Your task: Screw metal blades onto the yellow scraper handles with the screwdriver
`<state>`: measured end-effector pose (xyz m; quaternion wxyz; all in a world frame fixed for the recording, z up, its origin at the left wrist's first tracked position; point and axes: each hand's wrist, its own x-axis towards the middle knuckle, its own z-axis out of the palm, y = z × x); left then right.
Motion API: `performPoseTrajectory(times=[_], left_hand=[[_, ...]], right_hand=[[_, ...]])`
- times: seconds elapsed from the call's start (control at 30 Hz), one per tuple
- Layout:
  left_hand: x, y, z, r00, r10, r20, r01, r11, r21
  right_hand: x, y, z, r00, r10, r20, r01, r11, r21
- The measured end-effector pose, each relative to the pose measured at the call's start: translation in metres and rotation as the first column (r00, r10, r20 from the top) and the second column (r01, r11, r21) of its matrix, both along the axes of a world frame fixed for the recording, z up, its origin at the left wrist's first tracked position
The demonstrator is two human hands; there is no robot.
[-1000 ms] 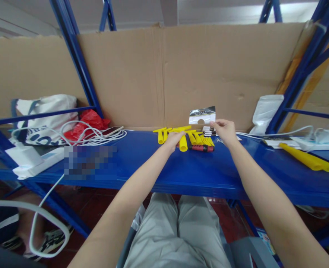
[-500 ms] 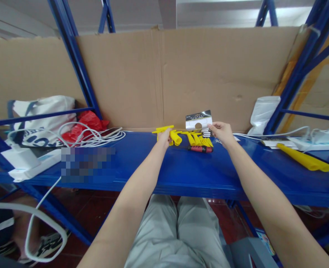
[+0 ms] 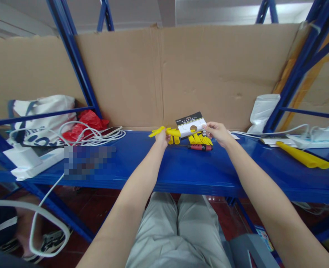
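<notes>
Between the thumb and fingers of my right hand is a black-and-white printed card with a round hole, tilted over the blue shelf. My left hand is closed on a yellow tube that pokes out to the left of the fingers. Right beside it, more yellow tubes lie partly under the card. A row of flatter yellow pieces sits below the card. In front of them rests a screwdriver with a red and black handle.
A cardboard panel stands along the back. To the left are a cloth bag, a red plastic bag, coiled white cable and a power strip. Larger yellow tubes and a white pouch are at right.
The card in my right hand has moved left and slightly down, tilting, and now overlaps the yellow tubes. My left hand has shifted slightly left, and its yellow tube has changed angle.
</notes>
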<state>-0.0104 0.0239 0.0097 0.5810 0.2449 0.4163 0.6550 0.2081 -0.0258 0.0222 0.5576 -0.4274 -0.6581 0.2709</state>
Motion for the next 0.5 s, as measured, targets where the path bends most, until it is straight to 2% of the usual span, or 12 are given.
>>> performPoseTrajectory(times=[0.2,0.5], left_hand=[[0.015,-0.003,-0.002,0.994,-0.102,0.026,0.102,0.995,0.012],[0.016,-0.006,-0.002,0.976,-0.214,-0.029,0.215,0.977,0.014]], right_hand=[[-0.010,-0.001,-0.005,0.998,0.052,0.025,-0.050,0.997,-0.063],[-0.012,0.002,-0.006,0.999,0.034,-0.021,-0.035,0.998,-0.055]])
